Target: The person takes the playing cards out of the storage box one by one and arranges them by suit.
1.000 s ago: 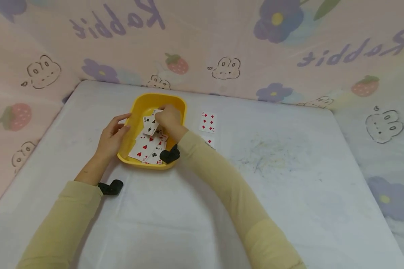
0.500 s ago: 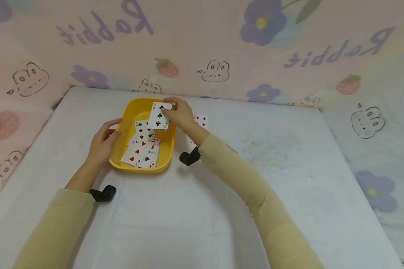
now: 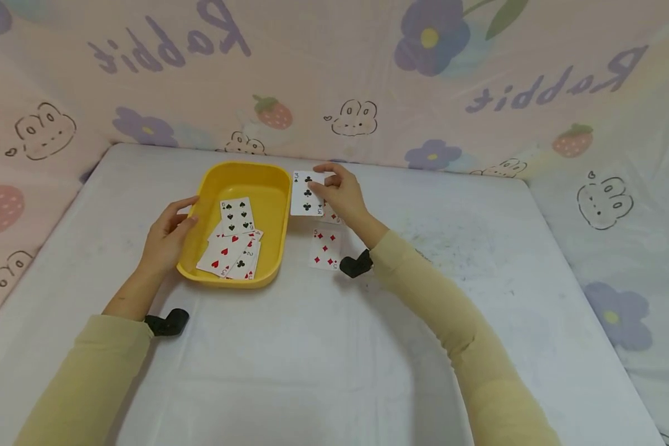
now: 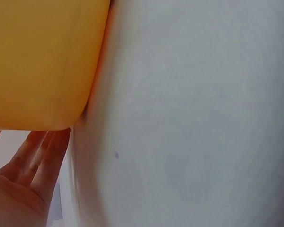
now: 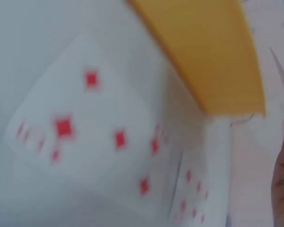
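Observation:
My right hand (image 3: 345, 197) pinches a three of clubs (image 3: 300, 197) by its right side, just beyond the right rim of a yellow plastic tray (image 3: 270, 238). Fingers of my left hand (image 3: 164, 241) rest against the tray's left side; in the left wrist view they look straight (image 4: 49, 161). Inside the tray lie a six of spades (image 3: 237, 217), a heart card (image 3: 219, 253), a two of clubs (image 3: 244, 261) and other partly covered cards. On the table, a five of diamonds (image 3: 326, 249) lies face up, and a six of diamonds (image 3: 332, 217) is partly hidden behind my right hand.
A white cloth covers the table (image 3: 312, 347), with faint coloured smudges (image 3: 440, 248) right of the cards. A patterned curtain (image 3: 323, 80) hangs along the back and sides. Black wrist-worn devices show at both cuffs, one (image 3: 170, 322) beside the left sleeve.
My right hand has lifted the three of clubs out of the tray and carried it right, over the rim. My left hand stays at the tray's side. The view has shifted slightly.

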`<state>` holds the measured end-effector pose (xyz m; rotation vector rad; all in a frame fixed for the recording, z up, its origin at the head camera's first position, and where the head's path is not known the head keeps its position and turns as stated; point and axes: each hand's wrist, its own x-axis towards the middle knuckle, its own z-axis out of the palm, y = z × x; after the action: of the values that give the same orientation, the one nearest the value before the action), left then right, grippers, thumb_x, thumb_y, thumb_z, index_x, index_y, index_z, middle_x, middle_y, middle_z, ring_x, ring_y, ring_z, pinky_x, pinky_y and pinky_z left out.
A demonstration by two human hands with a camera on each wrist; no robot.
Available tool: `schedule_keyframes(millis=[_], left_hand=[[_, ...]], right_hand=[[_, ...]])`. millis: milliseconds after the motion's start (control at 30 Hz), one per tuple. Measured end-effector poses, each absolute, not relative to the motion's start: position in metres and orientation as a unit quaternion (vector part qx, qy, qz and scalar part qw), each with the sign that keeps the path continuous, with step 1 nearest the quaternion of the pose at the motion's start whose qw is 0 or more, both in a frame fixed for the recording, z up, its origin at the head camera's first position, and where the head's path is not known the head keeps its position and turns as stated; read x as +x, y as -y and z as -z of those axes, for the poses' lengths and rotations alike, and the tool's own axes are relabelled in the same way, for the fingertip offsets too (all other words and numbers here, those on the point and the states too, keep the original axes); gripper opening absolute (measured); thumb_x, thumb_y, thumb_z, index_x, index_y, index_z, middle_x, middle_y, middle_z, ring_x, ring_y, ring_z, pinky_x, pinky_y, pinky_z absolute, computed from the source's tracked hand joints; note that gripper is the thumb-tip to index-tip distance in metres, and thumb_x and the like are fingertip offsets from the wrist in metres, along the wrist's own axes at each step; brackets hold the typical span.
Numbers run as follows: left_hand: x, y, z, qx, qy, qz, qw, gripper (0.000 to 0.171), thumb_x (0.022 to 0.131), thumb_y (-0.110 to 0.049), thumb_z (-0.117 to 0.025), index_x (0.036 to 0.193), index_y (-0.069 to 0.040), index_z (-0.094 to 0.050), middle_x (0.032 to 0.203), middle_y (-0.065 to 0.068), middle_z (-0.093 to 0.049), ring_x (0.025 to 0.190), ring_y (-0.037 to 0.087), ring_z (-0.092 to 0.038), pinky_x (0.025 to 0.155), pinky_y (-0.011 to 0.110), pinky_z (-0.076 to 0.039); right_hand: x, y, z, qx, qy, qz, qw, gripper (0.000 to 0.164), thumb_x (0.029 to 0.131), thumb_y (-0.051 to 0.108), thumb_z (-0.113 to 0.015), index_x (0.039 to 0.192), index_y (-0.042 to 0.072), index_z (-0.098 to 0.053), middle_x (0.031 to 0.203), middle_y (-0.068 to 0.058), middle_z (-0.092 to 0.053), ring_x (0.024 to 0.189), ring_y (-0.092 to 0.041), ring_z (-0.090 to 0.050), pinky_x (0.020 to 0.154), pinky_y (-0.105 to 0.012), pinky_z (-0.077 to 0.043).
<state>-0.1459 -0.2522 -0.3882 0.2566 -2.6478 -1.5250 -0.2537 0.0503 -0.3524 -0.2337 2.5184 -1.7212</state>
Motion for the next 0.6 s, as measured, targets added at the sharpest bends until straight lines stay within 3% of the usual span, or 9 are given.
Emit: schedule_keyframes(millis=[267,600], left_hand=[[-0.148,0.251,0.389,0.082,0.861,0.501,0.034,0.045,0.101,-0.036,-0.039,0.146,-0.029,-0.039,0.128,0.021,-0.051,0.098,0.015,-0.048,0.074,0.008,-0.04],[-0.148,0.252,0.389,0.092,0.864,0.494,0.026,0.046,0.101,-0.037,-0.038,0.147,-0.03,-0.038,0.132,0.021,-0.05,0.103,0.018,-0.046,0.076,0.011,-0.04]], right_hand=[[-0.263,-0.091,0.368,-0.045,-0.823,0.565,0.028,0.041,0.086,0.016,-0.07,0.125,0.006,-0.06,0.075,0.003,-0.046,0.058,-0.004,-0.039,0.052,-0.018,-0.033],[-0.272,-0.13,0.386,-0.02,-0.857,0.515,0.016,0.038,0.089,0.019,-0.068,0.125,0.008,-0.06,0.073,0.002,-0.046,0.056,-0.005,-0.037,0.052,-0.02,-0.033]])
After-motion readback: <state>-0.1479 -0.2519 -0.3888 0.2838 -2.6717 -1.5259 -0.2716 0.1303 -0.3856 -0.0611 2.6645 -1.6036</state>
